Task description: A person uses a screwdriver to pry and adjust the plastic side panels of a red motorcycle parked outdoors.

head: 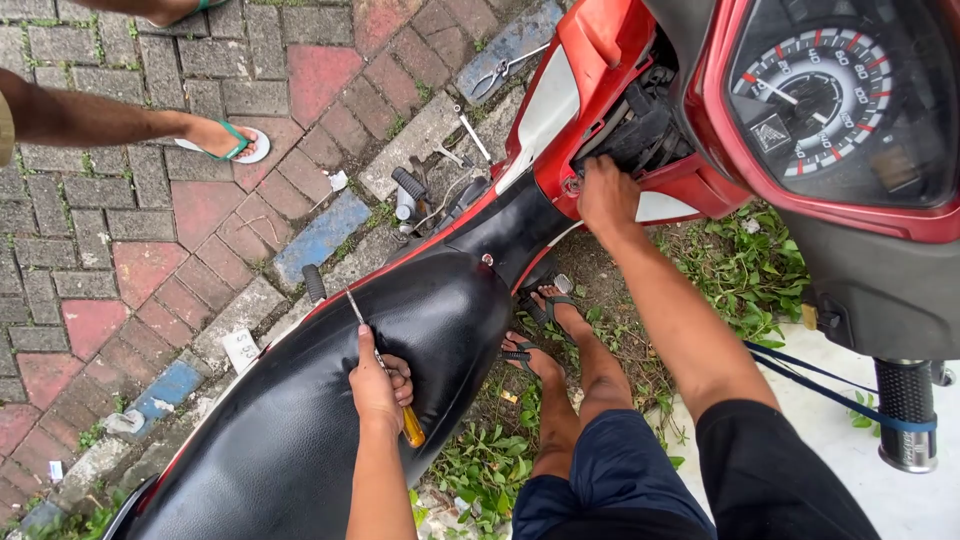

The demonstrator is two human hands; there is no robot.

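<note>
Head view: brick paving [150,250], left hand [378,385] grip clamped on screwdriver [385,370], right hand [607,195] grip unclear.

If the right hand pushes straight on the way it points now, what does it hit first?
The right hand points into the opened red body panel of the scooter. It would probably meet first the dark parts and cables just ahead of the fingers, though depth is unclear.

Bare arms, dark blue shorts [610,470], black strap sandals [548,310].
</note>
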